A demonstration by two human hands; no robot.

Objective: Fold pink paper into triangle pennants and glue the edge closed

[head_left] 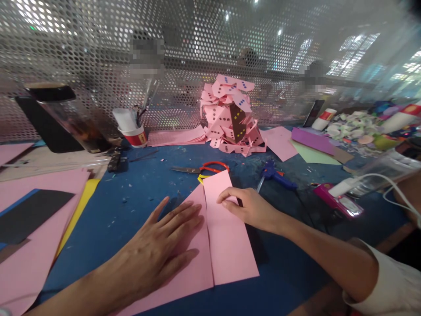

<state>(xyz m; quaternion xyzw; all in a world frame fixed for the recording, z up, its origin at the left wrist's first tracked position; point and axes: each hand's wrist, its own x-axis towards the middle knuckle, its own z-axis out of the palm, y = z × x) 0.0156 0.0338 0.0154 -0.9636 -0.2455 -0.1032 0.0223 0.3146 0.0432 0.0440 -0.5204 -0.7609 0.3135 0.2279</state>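
Observation:
My left hand lies flat with fingers spread on a large sheet of pink paper. A narrower pink paper strip lies along the sheet's right side, their edges meeting in a near-straight line. On the strip's upper part, my right hand has its thumb and index finger close together at the paper, the other fingers curled and partly hidden. Just beyond the strip's top end are scissors with red and yellow handles, partly covered by the paper. A blue glue gun rests to the right of my right hand.
A pink paper construction with dots stands at the back before a perforated metal screen. Left are a tumbler, a paper cup and stacked pink sheets. A magenta device with a white cable lies right.

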